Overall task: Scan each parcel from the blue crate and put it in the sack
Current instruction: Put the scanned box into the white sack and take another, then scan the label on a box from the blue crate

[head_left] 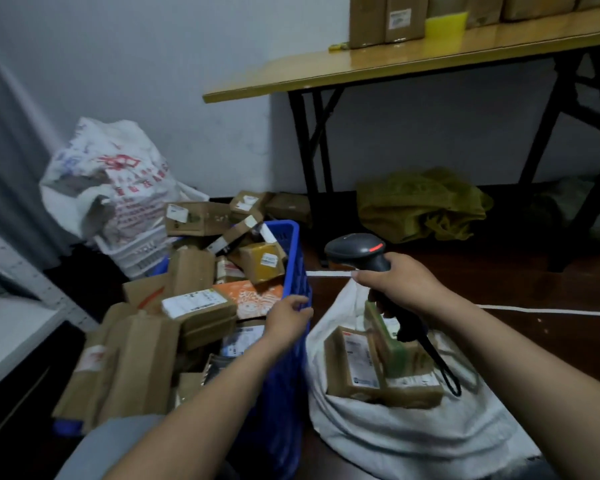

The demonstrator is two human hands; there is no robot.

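Observation:
The blue crate stands on the floor left of centre, heaped with several brown cardboard parcels and an orange one. My left hand hovers at the crate's right rim with loosely curled fingers and holds nothing. To the right lies the white sack, its mouth wide, with several labelled parcels inside. My right hand grips a black barcode scanner above the sack's mouth, and its thumb and finger also pinch the sack's upper rim.
A full white printed bag and a white basket stand behind the crate. A yellow folding table with boxes is at the back right, with a yellow-green sack under it. A white cord crosses the dark floor.

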